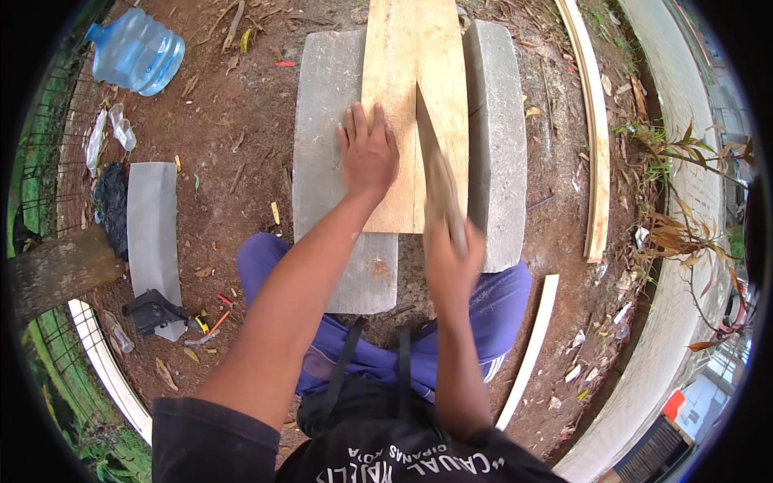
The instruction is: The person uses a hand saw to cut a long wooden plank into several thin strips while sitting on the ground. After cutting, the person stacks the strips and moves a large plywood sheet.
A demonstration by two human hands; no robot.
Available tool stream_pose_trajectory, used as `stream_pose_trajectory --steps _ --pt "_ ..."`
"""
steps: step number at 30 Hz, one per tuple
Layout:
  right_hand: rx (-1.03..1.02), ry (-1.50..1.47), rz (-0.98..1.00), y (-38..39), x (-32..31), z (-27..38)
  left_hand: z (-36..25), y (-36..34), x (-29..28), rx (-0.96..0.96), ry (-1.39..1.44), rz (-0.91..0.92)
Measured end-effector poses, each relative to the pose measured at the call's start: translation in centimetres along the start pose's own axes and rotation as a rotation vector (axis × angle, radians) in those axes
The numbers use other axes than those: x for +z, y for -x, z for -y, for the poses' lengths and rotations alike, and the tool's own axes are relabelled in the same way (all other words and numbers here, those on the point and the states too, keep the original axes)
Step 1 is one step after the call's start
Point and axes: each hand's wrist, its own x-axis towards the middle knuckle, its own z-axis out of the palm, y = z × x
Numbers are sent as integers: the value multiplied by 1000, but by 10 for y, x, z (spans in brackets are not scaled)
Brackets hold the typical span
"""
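A pale wooden board (439, 48) lies lengthwise over grey concrete blocks, with a straight line running down its middle. My left hand (370, 157) rests flat on the board's left edge, fingers stretched out and pointing away from me. In my right hand (455, 262) is the handle of a hand saw (439, 185), gripped near the board's close end. The saw's dark blade slants up and left, its tip meeting the board along the middle line. Motion blurs the right hand and the handle slightly.
One grey block (326, 105) supports the board on the left; another block (499, 145) stands to the right. Wooden strips (592, 121) lie farther right. At left are a blue water bottle (137, 52), a separate grey slab (153, 225) and a black tool (153, 311).
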Motion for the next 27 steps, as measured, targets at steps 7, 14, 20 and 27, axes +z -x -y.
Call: stream_pose_trajectory --steps 7,14,20,27 --pt "64 34 20 -55 38 8 8 -11 11 9 -24 -5" --pt "54 17 22 115 -70 -20 -4 -14 6 -2 22 25" --pt "-77 52 3 -104 60 -11 -14 -14 8 16 19 53" --pt "-42 49 64 103 -61 -21 4 -8 14 -7 14 -4"
